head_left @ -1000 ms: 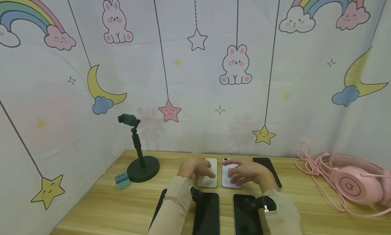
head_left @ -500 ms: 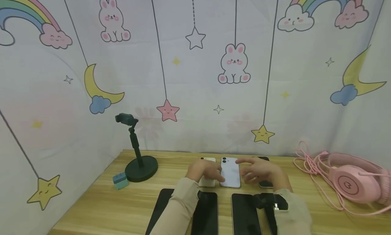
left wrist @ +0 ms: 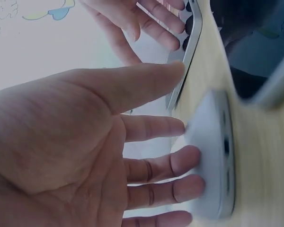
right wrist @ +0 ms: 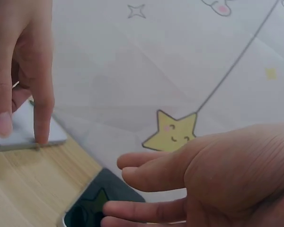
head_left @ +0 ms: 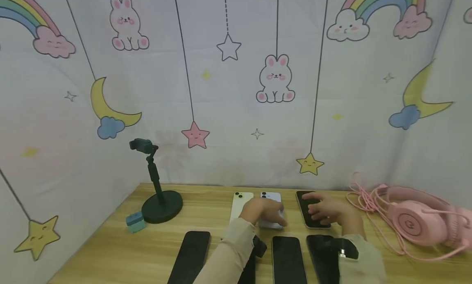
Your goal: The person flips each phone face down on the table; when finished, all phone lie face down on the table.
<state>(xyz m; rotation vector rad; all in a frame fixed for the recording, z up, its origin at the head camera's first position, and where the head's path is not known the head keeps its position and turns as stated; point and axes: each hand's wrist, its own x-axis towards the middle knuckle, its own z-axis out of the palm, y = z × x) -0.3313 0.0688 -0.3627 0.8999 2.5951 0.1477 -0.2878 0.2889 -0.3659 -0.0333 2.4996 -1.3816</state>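
Note:
My left hand is over the lavender phone in the middle of the back row, covering part of it. In the left wrist view its extended fingers lie along or just above the back of that phone; firm contact is unclear. My right hand hovers at the black phone at the back right. Loosely spread fingers show in front of that phone in the right wrist view, with no grip seen. A pale cream phone lies left of the lavender one.
Several dark phones lie in a front row, including one at the left and one in the middle. Pink headphones with a cable sit right. A black stand and small blue block are left. A printed curtain hangs behind.
Both hands have shifted right: the left from the cream phone to the lavender one, the right from the lavender phone to the black one. The phones appear to stay put while the view turns slightly.

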